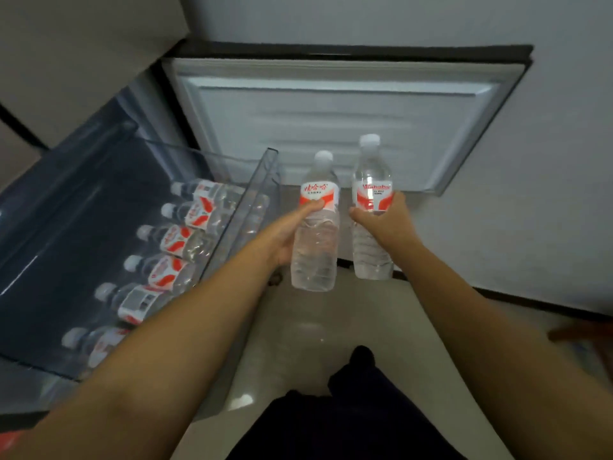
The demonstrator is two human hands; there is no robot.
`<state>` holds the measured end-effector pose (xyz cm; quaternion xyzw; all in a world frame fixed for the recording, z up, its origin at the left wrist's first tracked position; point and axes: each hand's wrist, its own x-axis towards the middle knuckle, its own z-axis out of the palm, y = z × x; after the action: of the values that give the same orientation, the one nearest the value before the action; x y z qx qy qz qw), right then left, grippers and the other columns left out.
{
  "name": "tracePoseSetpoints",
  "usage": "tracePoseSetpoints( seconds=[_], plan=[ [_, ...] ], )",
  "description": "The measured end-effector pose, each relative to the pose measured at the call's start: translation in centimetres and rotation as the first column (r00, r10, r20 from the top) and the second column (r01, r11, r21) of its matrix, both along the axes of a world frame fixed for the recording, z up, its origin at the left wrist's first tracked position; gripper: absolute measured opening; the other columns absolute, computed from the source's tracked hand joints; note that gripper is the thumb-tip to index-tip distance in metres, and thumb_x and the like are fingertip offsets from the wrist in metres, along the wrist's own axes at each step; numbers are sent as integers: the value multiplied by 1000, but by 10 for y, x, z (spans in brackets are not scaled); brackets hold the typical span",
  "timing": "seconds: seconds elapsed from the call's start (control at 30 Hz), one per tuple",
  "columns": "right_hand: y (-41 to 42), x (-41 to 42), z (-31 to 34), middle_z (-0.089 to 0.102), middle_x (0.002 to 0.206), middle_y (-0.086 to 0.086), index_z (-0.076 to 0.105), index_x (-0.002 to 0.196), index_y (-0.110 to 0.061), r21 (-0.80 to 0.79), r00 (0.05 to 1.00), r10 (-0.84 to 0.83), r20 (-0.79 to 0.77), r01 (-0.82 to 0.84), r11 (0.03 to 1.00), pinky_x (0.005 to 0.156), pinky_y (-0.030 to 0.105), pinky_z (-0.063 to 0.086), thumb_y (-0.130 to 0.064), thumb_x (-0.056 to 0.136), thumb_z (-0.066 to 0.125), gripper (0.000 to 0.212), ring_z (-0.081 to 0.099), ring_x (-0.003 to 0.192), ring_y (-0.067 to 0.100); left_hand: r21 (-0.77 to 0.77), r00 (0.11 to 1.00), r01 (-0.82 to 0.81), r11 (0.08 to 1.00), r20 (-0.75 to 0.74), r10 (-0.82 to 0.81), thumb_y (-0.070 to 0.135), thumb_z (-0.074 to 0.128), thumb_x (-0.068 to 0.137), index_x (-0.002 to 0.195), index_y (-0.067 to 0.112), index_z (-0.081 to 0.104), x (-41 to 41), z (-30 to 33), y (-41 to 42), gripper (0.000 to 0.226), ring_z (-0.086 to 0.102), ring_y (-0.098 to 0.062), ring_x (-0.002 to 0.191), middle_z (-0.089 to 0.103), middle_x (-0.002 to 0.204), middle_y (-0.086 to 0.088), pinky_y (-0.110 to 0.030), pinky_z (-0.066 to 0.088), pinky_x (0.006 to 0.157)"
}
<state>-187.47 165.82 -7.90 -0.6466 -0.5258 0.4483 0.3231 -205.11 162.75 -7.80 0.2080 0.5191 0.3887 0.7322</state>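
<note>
Dark trousers (348, 410): nearest, bottom centre, above a pale glossy floor (331, 327).

Left hand (285, 234): bare forearm reaching in from the near left. It grips the left bottle at mid-body, with the thumb lying along the lower edge of the label and the fingers curled round behind.

Left bottle (315, 247): clear plastic water bottle with a white screw cap, a red-and-white label with red characters and a ribbed lower body. It is filled with clear water. It is held in the air above the floor with its cap pointing far, just right of the drawer's right wall.

Right hand (388, 224): wrapped round the right bottle at the lower edge of its label, thumb on the bottle's left side.

Right bottle (373, 180): clear plastic water bottle of the same kind, with a white cap and a red-and-white label with red lettering. It is held just beside the left bottle across a narrow gap, and slightly farther off.

Drawer (262, 180): clear plastic, pulled out at left, with a dark interior. It holds six bottles (179, 242) of the same kind, lying on their sides in a row from near to far with their caps to the left. The nearest is partly hidden by the left forearm.

Fridge door (331, 111): open, far behind both held bottles. It has a white moulded inner lining, a grey seal and a dark outer edge.

Wall (547, 161): plain grey, far right.
</note>
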Motion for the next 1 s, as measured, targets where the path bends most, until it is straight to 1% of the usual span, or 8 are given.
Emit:
tracePoseSetpoints(
  seconds=[0.1, 0.2, 0.3, 0.43, 0.53, 0.67, 0.83, 1.0],
  plan=[
    [-11, 29, -24, 57, 109, -1, 43, 126, -13, -27, 998, -59, 30, 60, 998, 74, 24, 44, -32, 75, 79, 65, 59, 95, 16, -88, 998, 65, 994, -8, -66, 40, 68, 83, 101, 15, 63, 32, -32, 1, 31, 66, -18, 70, 69, 77, -4, -33, 52, 71],
    [-20, 66, -49, 58, 113, 1, 44, 126, -15, -58, 990, -120, 67, 124, 991, 64, 17, 42, -32, 75, 78, 64, 59, 94, 16, -143, 983, 135, 980, -105, -151, 34, 71, 82, 105, 16, 63, 67, -55, 2, 31, 65, -23, 87, 70, 89, -7, -36, 52, 77],
    [-27, 116, -72, 58, 116, 4, 44, 126, -18, -97, 976, -195, 97, 204, 974, 73, 25, 48, -32, 73, 79, 64, 61, 96, 17, -141, 953, 209, 968, -192, -234, 30, 75, 80, 115, 17, 60, 111, -73, 11, 40, 67, -28, 97, 70, 103, -10, -43, 53, 90],
    [-33, 181, -91, 57, 119, 4, 42, 131, -18, -160, 952, -292, 94, 304, 939, 73, 25, 46, -29, 73, 79, 70, 60, 99, 18, -110, 907, 242, 964, -329, -265, 30, 82, 70, 123, 12, 54, 175, -90, 28, 63, 69, -28, 95, 69, 108, -10, -40, 57, 79],
    [-33, 226, -98, 58, 118, 4, 42, 132, -16, -184, 921, -379, 87, 388, 903, 73, 26, 45, -26, 73, 78, 70, 60, 100, 19, -89, 849, 308, 947, -423, -316, 31, 81, 72, 122, 16, 48, 220, -94, 37, 62, 66, -28, 98, 65, 111, -7, -45, 57, 84],
    [-34, 289, -106, 55, 119, 4, 42, 132, -17, -192, 886, -455, 93, 465, 865, 80, 30, 51, -28, 70, 78, 73, 59, 103, 20, -58, 757, 408, 911, -535, -374, 51, 84, 51, 122, 21, 50, 282, -103, 57, 85, 67, -29, 98, 67, 111, -6, -53, 56, 84],
    [-40, 358, -114, 57, 116, 4, 43, 126, -19, -187, 800, -593, 95, 599, 779, 85, 38, 56, -30, 69, 79, 68, 61, 98, 19, -15, 695, 504, 863, -585, -417, 32, 83, 69, 125, 18, 44, 361, -103, 76, 69, 65, -27, 100, 64, 112, -5, -48, 54, 90],
    [-54, 413, -119, 56, 117, 3, 42, 130, -18, -187, 679, -733, 47, 727, 661, 85, 38, 57, -29, 71, 79, 71, 61, 101, 20, -1, 576, 681, 733, -618, -536, 30, 80, 74, 122, 18, 43, 441, -102, 98, 62, 61, -24, 98, 61, 110, -4, -46, 52, 93]
  ],
)
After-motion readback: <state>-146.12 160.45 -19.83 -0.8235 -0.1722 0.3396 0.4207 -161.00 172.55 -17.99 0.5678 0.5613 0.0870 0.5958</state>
